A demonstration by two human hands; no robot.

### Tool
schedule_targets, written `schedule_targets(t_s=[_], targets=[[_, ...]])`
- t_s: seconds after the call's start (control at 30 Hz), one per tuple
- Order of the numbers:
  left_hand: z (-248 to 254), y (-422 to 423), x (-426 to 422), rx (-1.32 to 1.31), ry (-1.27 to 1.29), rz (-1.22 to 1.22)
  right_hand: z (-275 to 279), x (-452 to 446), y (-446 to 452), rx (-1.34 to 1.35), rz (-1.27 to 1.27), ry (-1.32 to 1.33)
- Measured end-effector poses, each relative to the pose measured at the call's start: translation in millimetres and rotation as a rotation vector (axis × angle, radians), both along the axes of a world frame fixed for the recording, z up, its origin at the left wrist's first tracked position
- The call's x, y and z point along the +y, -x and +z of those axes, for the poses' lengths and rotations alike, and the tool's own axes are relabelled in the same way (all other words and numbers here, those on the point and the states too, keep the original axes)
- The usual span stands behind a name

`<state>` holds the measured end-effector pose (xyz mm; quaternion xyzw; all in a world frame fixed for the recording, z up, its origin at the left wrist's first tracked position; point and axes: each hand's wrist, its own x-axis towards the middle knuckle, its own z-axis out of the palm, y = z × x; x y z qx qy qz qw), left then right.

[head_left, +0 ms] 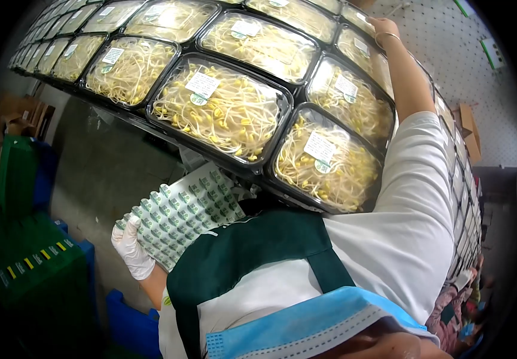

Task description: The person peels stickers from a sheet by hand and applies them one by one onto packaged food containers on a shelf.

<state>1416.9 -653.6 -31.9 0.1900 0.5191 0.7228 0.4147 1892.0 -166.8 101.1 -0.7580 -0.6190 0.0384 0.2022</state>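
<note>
My left hand (131, 248), in a white glove, grips the edge of a sticker sheet (183, 206) low in front of my apron. Rows of small green-and-white stickers cover the sheet, many with their edges curling up. My bare right hand (385, 27) reaches far out over the packs at the upper right. Its fingers are curled together at a clear-lidded pack (357, 17); whatever they hold is too small to make out. Nearest me lie packs of bean sprouts (219, 116) in black trays, each with a white label and a round green sticker.
Many more sprout packs (130, 69) stretch in rows to the left and right. Green crates (31, 257) and a blue pallet (133, 323) stand on the floor at left, near cardboard (22, 119). Other people (458, 305) are at the lower right.
</note>
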Motion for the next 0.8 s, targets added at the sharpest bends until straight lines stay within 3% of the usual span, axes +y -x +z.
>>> schedule_targets(t_s=[0.07,0.13,0.2,0.27,0.33,0.37,0.43,0.5,0.57,0.6,0.63,0.67,0.7,0.73,0.77,0.8], targets=[[2.8,-6.8,-0.7,0.013,0.079,0.062,-9.9,8.2,17.7,-0.322,-0.083,0.048],[2.6,-10.3,-1.4,-0.004,0.104,0.09,-3.6,-1.7,33.6,-0.472,-0.184,0.14],[8.6,-12.9,-9.8,-0.018,0.087,0.076,0.8,-17.4,17.4,-0.422,-0.32,0.142],[6.0,-17.2,-8.3,-0.035,0.084,0.083,-10.9,5.8,-4.4,-0.282,-0.295,0.14],[2.3,-16.2,-12.4,0.039,0.019,0.041,-22.4,42.3,-46.0,-0.429,-0.217,0.373],[11.1,-19.8,-7.9,0.019,0.021,0.03,-10.0,30.2,-37.4,-0.502,-0.163,0.33],[22.5,-23.4,-2.3,-0.017,0.024,-0.137,21.9,3.0,-11.3,-0.481,0.023,0.049],[41.6,-33.8,15.2,0.143,-0.063,-0.405,62.7,-44.7,37.0,-0.025,0.365,-0.187],[48.3,-45.6,28.8,0.421,-0.321,-0.593,87.1,-122.6,90.0,0.38,0.699,-0.144],[55.3,-51.3,28.8,0.375,-0.236,-0.64,80.5,-156.7,96.0,0.206,0.991,-0.153],[53.1,-61.9,30.0,0.312,-0.31,-0.615,73.6,-190.2,102.2,0.071,1.292,-0.169],[48.9,-69.5,19.5,0.191,-0.288,-0.575,65.0,-261.2,130.4,0.095,1.344,0.063],[44.6,-73.6,7.0,0.095,-0.25,-0.586,55.7,-331.8,156.2,-0.123,1.452,-0.057],[40.9,-79.4,-5.5,-0.005,-0.211,-0.6,45.8,-398.9,184.1,0.02,1.382,0.044],[45.8,-88.1,-20.1,-0.059,-0.142,-0.565,27.7,-433.2,192.8,-0.041,1.317,0.031],[42.6,-90.6,-32.9,-0.063,-0.152,-0.585,11.3,-451.5,200.1,-0.07,1.338,-0.183]])
